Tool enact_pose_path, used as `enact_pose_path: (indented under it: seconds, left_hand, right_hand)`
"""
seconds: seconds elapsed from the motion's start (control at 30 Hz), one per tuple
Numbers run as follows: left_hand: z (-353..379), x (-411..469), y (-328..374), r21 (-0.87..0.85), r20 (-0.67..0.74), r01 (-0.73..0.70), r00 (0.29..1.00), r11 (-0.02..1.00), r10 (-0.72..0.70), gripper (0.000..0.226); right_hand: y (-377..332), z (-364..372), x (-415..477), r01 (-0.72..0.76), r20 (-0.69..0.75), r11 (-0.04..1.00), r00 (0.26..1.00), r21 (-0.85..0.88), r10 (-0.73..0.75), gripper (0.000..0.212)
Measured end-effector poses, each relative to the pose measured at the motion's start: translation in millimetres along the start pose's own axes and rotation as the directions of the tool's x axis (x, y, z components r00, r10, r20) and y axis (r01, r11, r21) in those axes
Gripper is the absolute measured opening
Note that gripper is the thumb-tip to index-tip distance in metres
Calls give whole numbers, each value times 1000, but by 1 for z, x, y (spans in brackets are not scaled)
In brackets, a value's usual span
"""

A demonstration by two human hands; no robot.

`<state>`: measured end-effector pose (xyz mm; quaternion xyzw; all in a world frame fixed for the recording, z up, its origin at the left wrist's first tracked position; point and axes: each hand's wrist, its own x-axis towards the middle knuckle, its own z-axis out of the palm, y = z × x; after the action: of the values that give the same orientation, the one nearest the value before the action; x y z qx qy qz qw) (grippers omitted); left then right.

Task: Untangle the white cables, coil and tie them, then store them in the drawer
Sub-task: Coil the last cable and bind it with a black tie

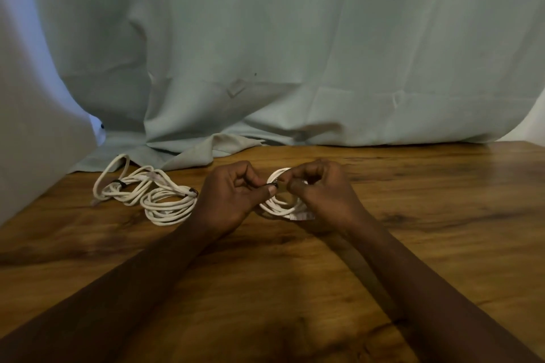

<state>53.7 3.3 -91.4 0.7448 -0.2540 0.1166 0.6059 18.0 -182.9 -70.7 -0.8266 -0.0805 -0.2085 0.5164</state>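
Left hand [233,194] and right hand [318,188] both curled tight, pinching a small white cable coil [278,203] and a dark tie [272,185] just above the wooden table [295,289]. Two more tied white coils [147,191] lying on the table left of the hands.

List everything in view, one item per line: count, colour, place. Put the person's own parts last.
coiled cable in hand: one, white, held between both hands just above the table, centre.
dark tie: one, black, pinched at the top of that coil.
tied cable bundles: two coils as far as I can tell, white, each with a dark tie, lying together on the table to the left of the hands.
table: one, brown wood grain, fills the lower half.
cloth backdrop: one, pale green-grey, hangs behind the table with its hem resting on the far edge.
drawer: none in view.
left hand: one, fingers closed on the tie.
right hand: one, gripping the coil.
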Motion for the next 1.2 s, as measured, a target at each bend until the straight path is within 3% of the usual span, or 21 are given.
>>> enact_pose_path:
  seconds: [0.13,0.33,0.43,0.53,0.73,0.83,0.97,1.1,1.2]
  left_hand:
    - [0,1,-2,-14,17,-6,1000,1000,7,22]
    - [1,2,8,95,78,90,992,991,-97,27]
    - [1,1,11,156,155,90,981,984,-114,23]
    - [4,0,17,233,189,61,976,971,-107,23]
    - [4,3,15,199,257,128,950,972,-178,18]
    - [5,0,8,112,200,153,964,982,-173,16]
    - [4,-1,0,83,109,150,981,985,-159,13]
    - [-5,3,3,261,-5,139,990,955,-142,11]
    - [-16,5,6,398,-117,167,984,902,-131,8]
  right_hand:
    - [8,-1,2,140,-12,969,989,-203,-146,4]
    - [4,-5,2,301,-31,903,945,-307,-325,8]
    - [4,-6,2,330,-53,913,935,-240,-351,10]
    - [3,-4,-1,274,-81,958,957,-84,-280,6]
    - [9,3,0,186,-161,980,972,77,-172,4]
    - [17,12,0,117,-183,974,980,192,-82,3]
    - [21,19,-1,152,-194,982,973,113,-128,6]
    - [19,25,-4,83,-101,990,992,110,-72,31]
    - [18,28,-4,29,-58,999,998,45,-26,37]
